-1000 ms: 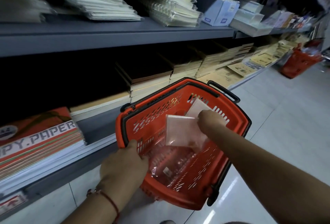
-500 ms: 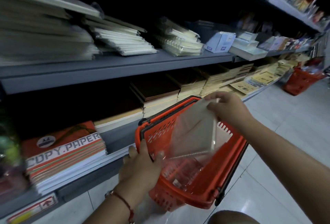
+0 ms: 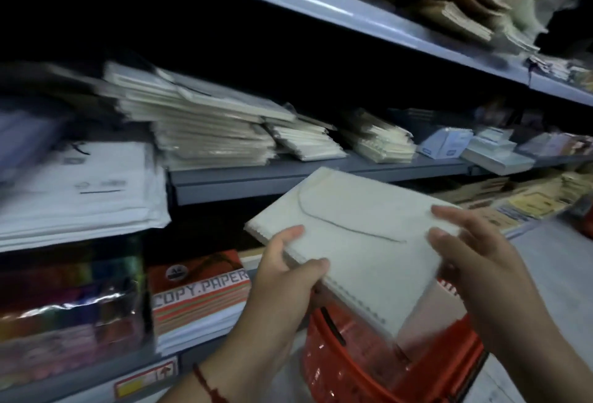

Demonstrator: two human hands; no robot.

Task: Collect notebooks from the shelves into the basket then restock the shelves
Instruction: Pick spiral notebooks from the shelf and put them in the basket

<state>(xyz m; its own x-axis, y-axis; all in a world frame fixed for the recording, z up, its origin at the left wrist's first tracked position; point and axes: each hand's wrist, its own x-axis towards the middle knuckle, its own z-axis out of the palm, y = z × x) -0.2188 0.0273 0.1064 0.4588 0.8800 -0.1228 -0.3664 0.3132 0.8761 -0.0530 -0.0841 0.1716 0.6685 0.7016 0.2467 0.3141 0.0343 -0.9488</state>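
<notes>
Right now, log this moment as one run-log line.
phase: restock | left hand: grips spiral notebook | right hand: holds its far edge | red basket: below notebook

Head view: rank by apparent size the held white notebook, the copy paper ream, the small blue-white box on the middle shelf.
1. White notebook, nearest the camera, so inflated.
2. Copy paper ream.
3. Blue-white box, farthest, so understated.
</notes>
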